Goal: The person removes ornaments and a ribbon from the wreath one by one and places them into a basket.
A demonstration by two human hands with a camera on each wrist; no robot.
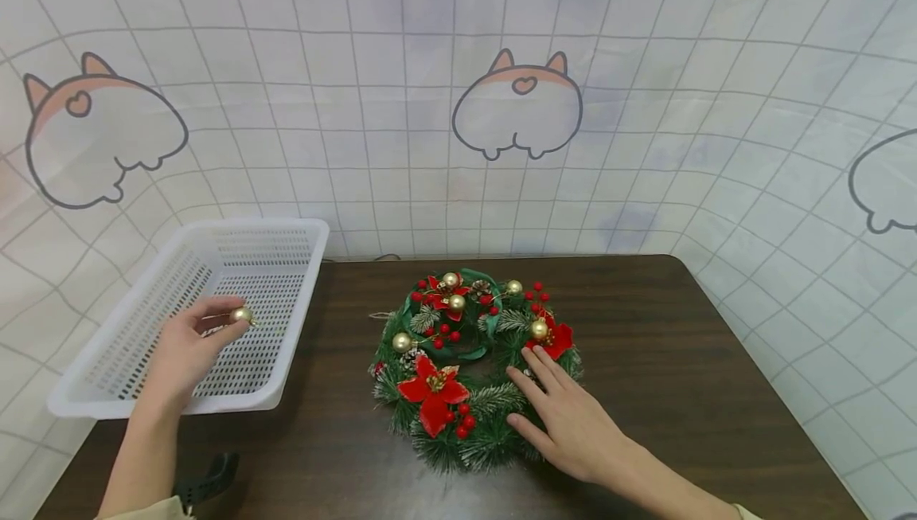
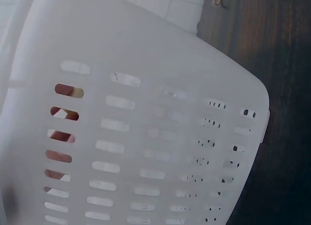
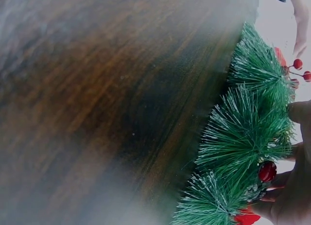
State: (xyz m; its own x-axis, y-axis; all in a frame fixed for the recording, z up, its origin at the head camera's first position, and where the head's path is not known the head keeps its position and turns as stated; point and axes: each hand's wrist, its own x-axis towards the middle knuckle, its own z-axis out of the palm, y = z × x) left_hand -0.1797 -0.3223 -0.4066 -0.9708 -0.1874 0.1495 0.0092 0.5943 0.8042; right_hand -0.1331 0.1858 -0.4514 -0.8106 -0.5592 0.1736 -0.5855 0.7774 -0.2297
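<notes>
My left hand pinches a small gold ball ornament between thumb and fingers, over the white perforated basket. In the left wrist view the wall of the basket fills most of the picture, with bits of the hand showing through its slots. A green Christmas wreath lies flat on the table, trimmed with red poinsettias, red berries, pinecones and several gold balls. My right hand rests on the right side of the wreath with fingers spread. The right wrist view shows its fingers against the frosted needles.
The dark wooden table carries the wreath and the basket, which stands at the left. Behind it hangs a white gridded curtain with cartoon drawings. A black strap-like object shows beside the left wrist.
</notes>
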